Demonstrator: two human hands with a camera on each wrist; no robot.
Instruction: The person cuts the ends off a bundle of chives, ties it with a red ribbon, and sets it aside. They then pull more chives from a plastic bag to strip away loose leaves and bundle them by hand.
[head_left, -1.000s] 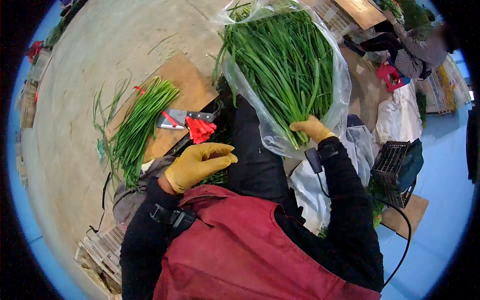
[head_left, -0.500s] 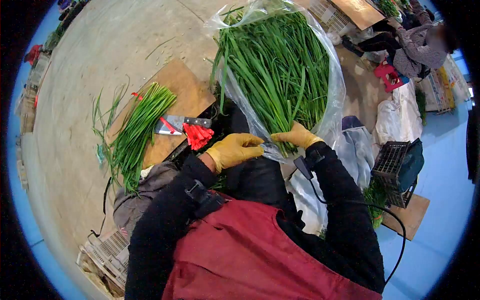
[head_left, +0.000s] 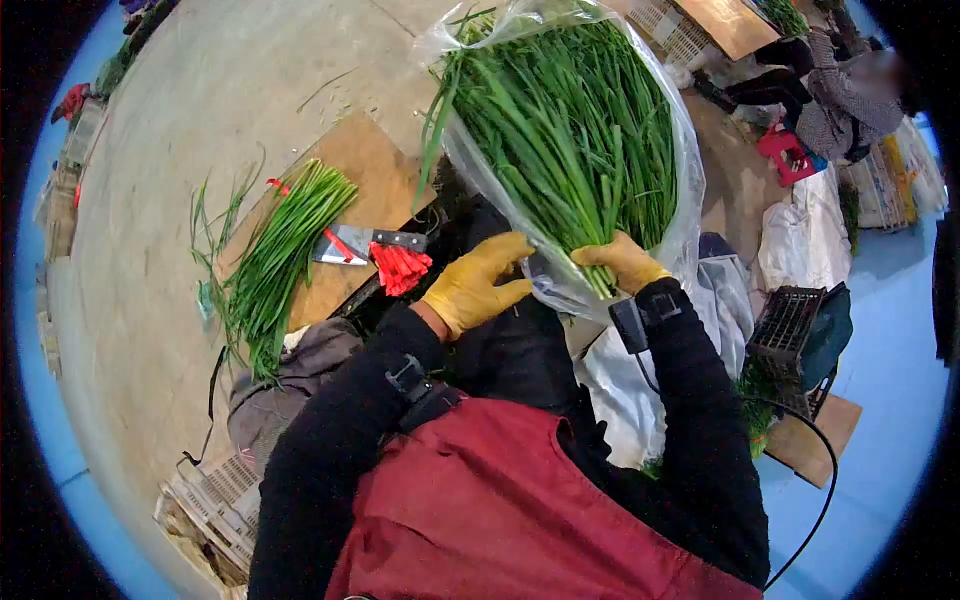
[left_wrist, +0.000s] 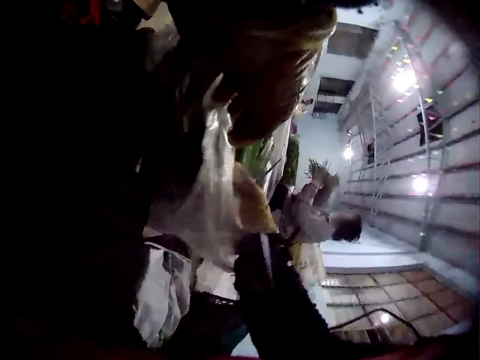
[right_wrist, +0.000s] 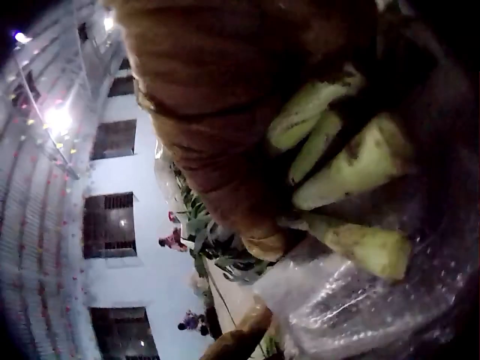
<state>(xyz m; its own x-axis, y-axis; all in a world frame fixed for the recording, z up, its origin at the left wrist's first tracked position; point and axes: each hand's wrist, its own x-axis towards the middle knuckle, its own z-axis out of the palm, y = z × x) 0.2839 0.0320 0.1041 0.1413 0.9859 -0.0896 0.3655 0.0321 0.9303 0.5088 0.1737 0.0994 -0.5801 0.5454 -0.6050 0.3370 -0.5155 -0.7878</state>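
Observation:
My gloved right hand (head_left: 625, 262) grips the stem ends of some garlic chives (head_left: 570, 140) at the near end of a clear plastic bag (head_left: 685, 200) full of them. In the right wrist view, pale cut stems (right_wrist: 360, 165) stick out from under the curled fingers, above crinkled plastic. My gloved left hand (head_left: 480, 285) is at the bag's near left edge, fingers and thumb around it. A gathered strip of the bag (left_wrist: 217, 157) runs up to the left fingers in the dark left wrist view. The bag lies over my legs.
Left, a board (head_left: 370, 150) bears a tied bunch of chives (head_left: 290, 250), a cleaver (head_left: 345, 248) and red ties (head_left: 400, 268). At right stand a black crate (head_left: 785, 330) and a white sack (head_left: 800, 235). Another person (head_left: 840, 105) sits at upper right.
My left hand has moved right from beside the board to the bag's edge. The right hand shifted left and back, keeping its grip on the stems.

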